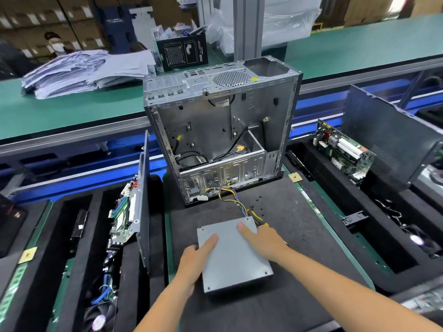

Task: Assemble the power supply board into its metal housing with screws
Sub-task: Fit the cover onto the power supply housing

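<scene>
Both hands rest on a grey metal box [233,256] lying on a black mat [299,236]: left hand [196,257] at its left edge, right hand [262,240] on top. Its wires [233,197] run toward an open chassis [220,130] behind.

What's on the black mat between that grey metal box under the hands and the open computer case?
In the head view, a bundle of coloured wires runs from the grey box toward the case, with small black screws scattered beside it.
</scene>
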